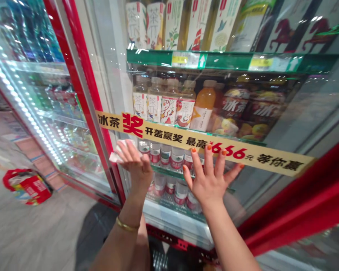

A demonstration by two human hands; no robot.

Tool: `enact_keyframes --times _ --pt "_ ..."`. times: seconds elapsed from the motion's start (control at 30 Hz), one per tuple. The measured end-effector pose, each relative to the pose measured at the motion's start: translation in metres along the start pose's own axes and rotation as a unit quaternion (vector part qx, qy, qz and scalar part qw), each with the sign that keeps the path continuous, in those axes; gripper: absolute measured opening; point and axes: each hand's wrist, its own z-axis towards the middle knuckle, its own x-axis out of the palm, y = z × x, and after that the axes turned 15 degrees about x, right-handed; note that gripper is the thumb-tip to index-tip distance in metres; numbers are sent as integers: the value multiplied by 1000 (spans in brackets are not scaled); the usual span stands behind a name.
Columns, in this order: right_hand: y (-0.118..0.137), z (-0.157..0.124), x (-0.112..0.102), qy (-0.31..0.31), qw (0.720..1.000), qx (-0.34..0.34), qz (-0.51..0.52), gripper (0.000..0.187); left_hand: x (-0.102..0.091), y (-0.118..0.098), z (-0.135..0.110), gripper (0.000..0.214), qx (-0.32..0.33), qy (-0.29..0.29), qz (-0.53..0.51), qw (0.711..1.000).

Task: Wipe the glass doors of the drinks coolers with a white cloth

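Note:
My left hand (137, 162) presses a crumpled white tissue (115, 156) to the glass door (110, 67) of a drinks fridge, near the door's left frame. The tissue sticks out past the fingers on the left. My right hand (210, 182) lies with spread fingers against the same glass, its fingertips at the lower edge of a beige printed strip (164, 133). Nothing shows in that hand. The strip runs slantwise across the door, above both hands.
Behind the glass stand cartons (173, 26), an orange drink bottle (205, 101) and several small pink-labelled bottles (180, 192). Red frames (81, 64) border the door. A lit fridge (42, 90) stands at left, with a red package (28, 186) on the floor.

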Motion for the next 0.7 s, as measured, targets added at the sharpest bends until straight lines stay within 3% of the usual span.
enact_keyframes --times 0.07,0.13,0.23,0.3,0.37,0.43,0.5,0.6,0.7 --pt "1 -1 -1 9 1000 4 3 90 8 -25 -9 89 56 48 -25 997" --pt "-1 0 -5 18 1000 -5 11 92 12 -41 -36 93 126 100 -44 986" --pt "-12 0 -19 49 998 -25 26 90 7 -32 -65 85 139 114 -40 983" --pt "-26 -4 -28 54 998 11 24 88 0 -18 -51 86 89 84 -25 992" --pt "-41 -12 -33 35 996 81 8 89 -3 -16 -16 86 34 47 -14 998" --pt "-55 -21 -33 17 992 122 -8 91 0 -33 18 86 18 29 -15 999" --pt "-64 -28 -29 13 993 118 -19 92 8 -61 28 88 80 36 -31 996" --pt "-70 -35 -25 8 995 97 -21 91 19 -91 -10 76 232 68 -58 969" --pt "-71 -36 -25 9 995 96 -2 88 22 -75 -59 59 280 71 -60 955"
